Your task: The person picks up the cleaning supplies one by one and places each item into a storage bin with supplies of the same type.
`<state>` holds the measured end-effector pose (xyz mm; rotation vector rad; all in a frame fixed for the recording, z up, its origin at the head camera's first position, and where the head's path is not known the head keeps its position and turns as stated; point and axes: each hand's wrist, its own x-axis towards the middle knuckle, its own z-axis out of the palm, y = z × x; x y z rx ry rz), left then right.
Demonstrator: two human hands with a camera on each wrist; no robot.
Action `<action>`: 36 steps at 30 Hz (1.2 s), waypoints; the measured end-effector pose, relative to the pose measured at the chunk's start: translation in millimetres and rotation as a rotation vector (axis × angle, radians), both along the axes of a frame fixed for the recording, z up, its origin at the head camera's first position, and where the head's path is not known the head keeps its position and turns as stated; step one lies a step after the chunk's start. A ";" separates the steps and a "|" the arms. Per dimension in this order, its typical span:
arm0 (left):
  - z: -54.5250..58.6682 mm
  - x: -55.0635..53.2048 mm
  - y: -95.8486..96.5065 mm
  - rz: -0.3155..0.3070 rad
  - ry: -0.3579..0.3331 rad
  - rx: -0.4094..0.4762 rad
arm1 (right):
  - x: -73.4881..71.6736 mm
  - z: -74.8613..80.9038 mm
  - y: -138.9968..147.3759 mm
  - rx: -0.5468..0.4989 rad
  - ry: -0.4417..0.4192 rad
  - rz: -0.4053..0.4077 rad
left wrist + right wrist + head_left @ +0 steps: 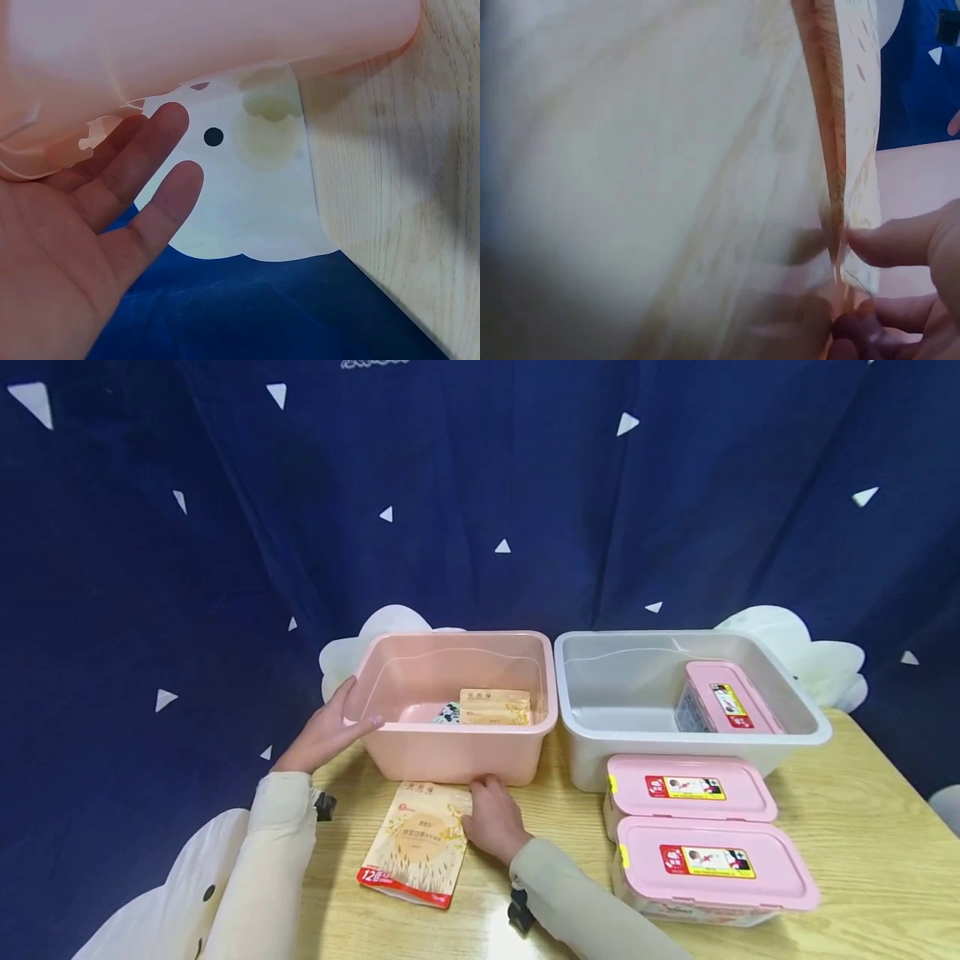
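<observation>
My left hand (323,732) rests against the left side of a pink plastic bin (450,752), its thumb reaching over the front rim corner. In the left wrist view the fingers of that hand (105,210) are mostly straight beside the bin (225,37). A cream and yellow pouch (420,843) with a red lower strip is on the table in front of the bin. At its upper right side, my right hand (495,818) pinches the edge. In the right wrist view, thumb and fingers close on the folded side of the pouch (705,150).
Inside the pink bin lie similar pouches (495,706) and a small patterned packet (448,713). To its right stands a grey bin (630,702) holding a pink-lidded box (727,697). Two more pink-lidded boxes (693,787) sit before it on the wooden table (862,827). A dark blue curtain (480,468) hangs behind.
</observation>
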<state>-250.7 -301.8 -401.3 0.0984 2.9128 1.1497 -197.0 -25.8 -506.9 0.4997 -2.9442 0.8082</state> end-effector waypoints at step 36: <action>0.2 -1.2 -1.1 0.010 0.001 -0.038 | -1.1 8.6 -8.9 -0.934 -0.568 0.014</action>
